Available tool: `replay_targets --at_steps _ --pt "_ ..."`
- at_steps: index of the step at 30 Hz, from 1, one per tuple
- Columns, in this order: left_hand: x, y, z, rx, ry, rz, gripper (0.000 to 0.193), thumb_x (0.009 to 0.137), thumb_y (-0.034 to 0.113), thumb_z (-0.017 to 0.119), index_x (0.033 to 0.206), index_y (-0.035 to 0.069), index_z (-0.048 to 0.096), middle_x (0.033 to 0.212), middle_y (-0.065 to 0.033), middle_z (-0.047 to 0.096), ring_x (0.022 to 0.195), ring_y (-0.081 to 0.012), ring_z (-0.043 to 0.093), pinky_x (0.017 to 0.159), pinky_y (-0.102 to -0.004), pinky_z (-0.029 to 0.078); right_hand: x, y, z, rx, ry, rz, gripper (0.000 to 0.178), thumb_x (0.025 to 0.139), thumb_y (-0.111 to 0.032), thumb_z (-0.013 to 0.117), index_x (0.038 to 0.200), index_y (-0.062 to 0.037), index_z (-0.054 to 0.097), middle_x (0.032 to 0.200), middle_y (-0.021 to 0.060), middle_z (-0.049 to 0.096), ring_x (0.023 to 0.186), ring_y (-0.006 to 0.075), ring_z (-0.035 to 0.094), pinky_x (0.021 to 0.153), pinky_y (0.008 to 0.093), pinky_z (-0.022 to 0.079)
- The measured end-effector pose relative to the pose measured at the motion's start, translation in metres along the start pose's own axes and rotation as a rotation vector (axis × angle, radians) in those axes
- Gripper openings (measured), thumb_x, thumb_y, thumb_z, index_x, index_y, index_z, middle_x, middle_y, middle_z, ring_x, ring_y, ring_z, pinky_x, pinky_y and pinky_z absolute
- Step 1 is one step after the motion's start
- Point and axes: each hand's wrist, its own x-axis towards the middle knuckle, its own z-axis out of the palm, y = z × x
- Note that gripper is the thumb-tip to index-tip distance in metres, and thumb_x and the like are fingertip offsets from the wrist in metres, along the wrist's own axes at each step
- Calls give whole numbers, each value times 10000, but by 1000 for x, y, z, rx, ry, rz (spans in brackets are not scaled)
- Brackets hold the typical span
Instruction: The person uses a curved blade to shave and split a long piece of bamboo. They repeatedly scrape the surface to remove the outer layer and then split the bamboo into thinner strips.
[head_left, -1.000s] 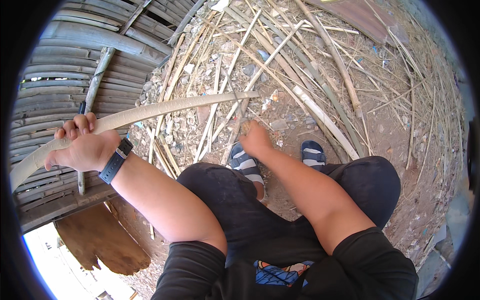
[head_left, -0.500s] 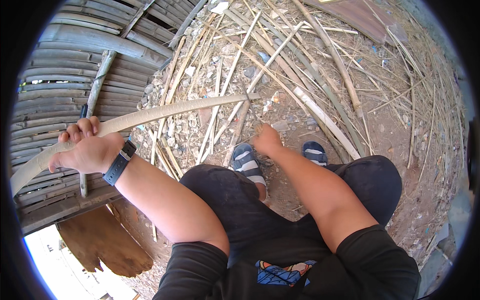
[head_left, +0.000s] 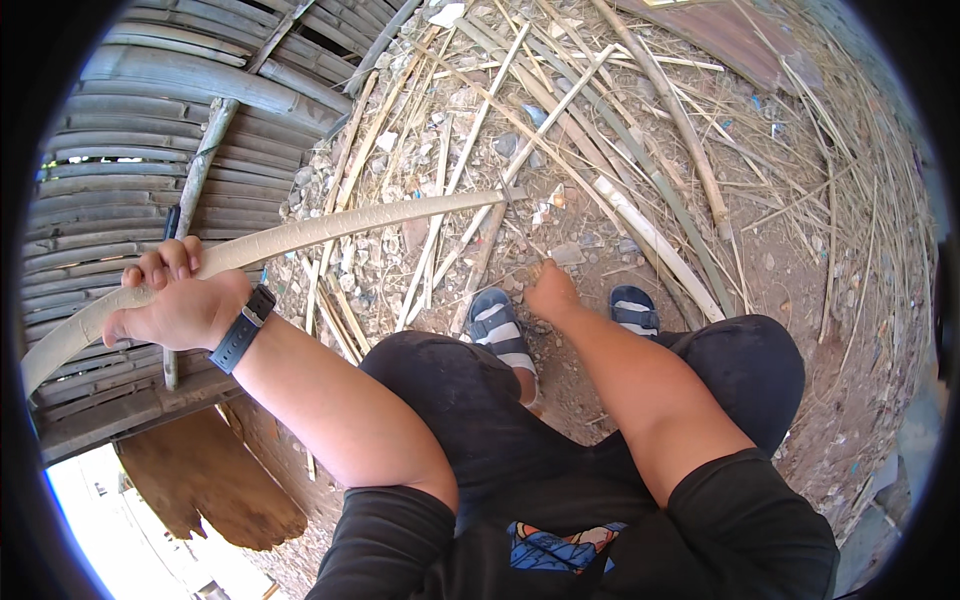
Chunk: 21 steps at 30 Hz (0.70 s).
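Note:
A long, pale bamboo strip [head_left: 350, 222] curves from the left rim to the middle of the view. My left hand [head_left: 195, 305] is closed round it near the left side, fingers over the far edge and thumb along the near edge; a dark watch sits on that wrist. At the strip's far end, the narrow blade of a knife [head_left: 507, 190] crosses it. My right hand [head_left: 552, 293] is closed in a fist just behind, round the knife's handle, which is mostly hidden. The lower part of the blade is hard to make out against the ground.
Split bamboo lengths [head_left: 660, 238] and thin sticks litter the stony ground ahead. A slatted bamboo wall [head_left: 120, 215] stands close on the left, with a torn brown sheet [head_left: 210, 480] below it. My sandalled feet [head_left: 497, 325] are between the hands and my knees.
My right hand has shifted slightly to the right and toward me. The knife still lies across the strip's end. My left hand and the strip have barely moved.

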Motion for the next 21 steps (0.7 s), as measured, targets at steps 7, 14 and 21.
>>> replay_targets --at_steps 7,14,21 --pt "-9 5 9 -28 -78 18 763 837 880 244 837 143 443 641 18 341 507 -133 272 507 -261 251 -25 -68 -5 130 6 -93 447 823 -182 664 1179 47 520 1001 281 671 967 435 661 845 489 522" --pt "-3 5 2 -9 -81 20 763 838 880 225 829 150 448 628 24 355 497 -125 294 495 -255 270 -33 -77 -6 95 38 -370 450 817 -169 657 1181 26 481 890 258 674 858 443 667 755 528 515" --pt "6 1 -8 -53 -128 -9 766 837 882 227 834 151 455 630 26 367 496 -127 300 495 -256 272 -19 -46 -1 61 50 -80 394 796 -199 661 1118 4 560 925 279 678 909 423 674 796 512 519"
